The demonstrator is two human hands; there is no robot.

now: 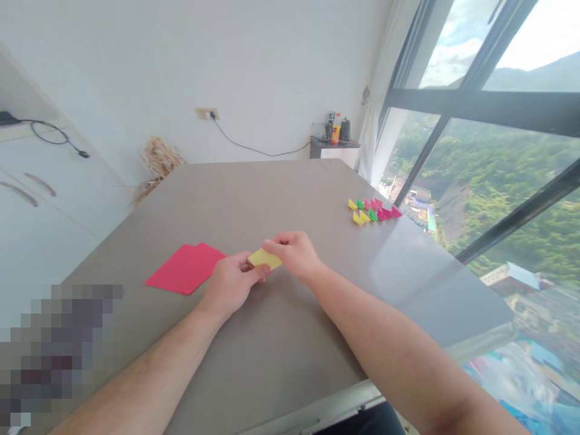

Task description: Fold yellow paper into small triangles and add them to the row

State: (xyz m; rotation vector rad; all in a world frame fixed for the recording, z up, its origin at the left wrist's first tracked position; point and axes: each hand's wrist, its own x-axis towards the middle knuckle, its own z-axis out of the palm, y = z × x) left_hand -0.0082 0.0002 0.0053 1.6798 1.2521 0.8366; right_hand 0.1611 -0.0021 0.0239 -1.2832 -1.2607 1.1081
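Note:
A small yellow folded paper (265,258) is pinched between both my hands just above the grey table (272,338). My left hand (231,281) grips its left end with closed fingers. My right hand (294,252) pinches its right end from above. Left of my left hand lie red paper sheets (185,269), flat on the table. Far right on the table stands a cluster of several small folded paper pieces (374,211) in yellow, green and pink.
A large window (489,181) runs along the right edge of the table. White cabinets (40,205) stand at the left. A small shelf with bottles (335,142) and a wall socket with a cable (207,113) are at the back.

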